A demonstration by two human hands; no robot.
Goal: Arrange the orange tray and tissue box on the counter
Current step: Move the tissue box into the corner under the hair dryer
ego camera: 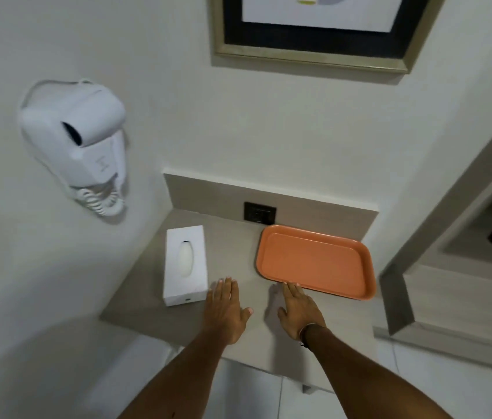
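An empty orange tray [314,261] lies flat on the right side of the grey counter [232,237], close to the back wall. A white tissue box [186,267] lies on the counter's left side, with a tissue showing in its oval slot. My left hand [226,309] hovers flat, holding nothing, just right of the box's near corner. My right hand [299,309] is spread flat too, its fingertips at the tray's near left rim. I cannot tell whether they touch the rim.
A white wall-mounted hair dryer [78,143] with a coiled cord hangs on the left wall. A black power socket [259,213] sits in the backsplash behind the tray. A framed picture [314,28] hangs above. A recessed shelf unit [465,237] borders the counter on the right.
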